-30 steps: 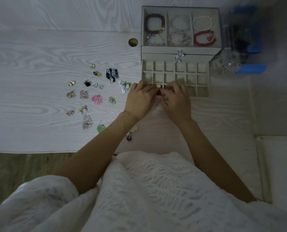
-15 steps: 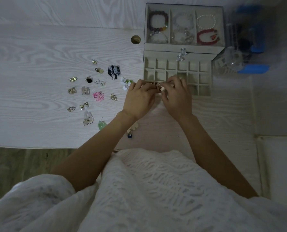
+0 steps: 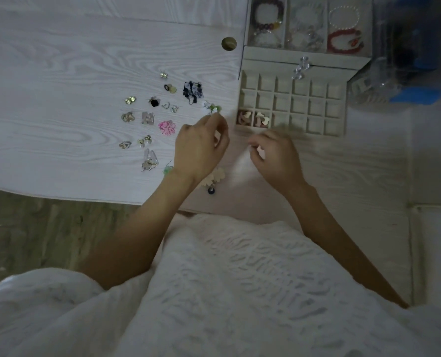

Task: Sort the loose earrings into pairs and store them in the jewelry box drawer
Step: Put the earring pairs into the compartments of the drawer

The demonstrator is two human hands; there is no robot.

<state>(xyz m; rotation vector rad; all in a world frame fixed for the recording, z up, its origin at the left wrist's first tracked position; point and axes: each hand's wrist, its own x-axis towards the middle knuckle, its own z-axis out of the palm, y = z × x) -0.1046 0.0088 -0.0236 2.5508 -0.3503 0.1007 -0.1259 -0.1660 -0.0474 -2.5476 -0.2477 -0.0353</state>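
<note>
Small loose earrings of gold, pink and black are lying scattered on the pale wood-grain tabletop, left of the beige gridded jewelry box drawer. The left hand is pinching near a green earring; the blurred right hand is curling, contents unclear.

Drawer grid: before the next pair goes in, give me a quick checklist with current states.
1. Drawer pulled open, compartments reachable: ok.
2. Stored pairs sit in the two near-left compartments; the other compartments look free: ok.
3. Left hand at the green earrings; contact: cannot tell.
4. Right hand holding nothing: cannot tell, blurred.
5. Loose earrings on the table already in matching pairs: cannot tell.
6. Earring by the left wrist partly hidden and easy to miss: not ok.
</note>
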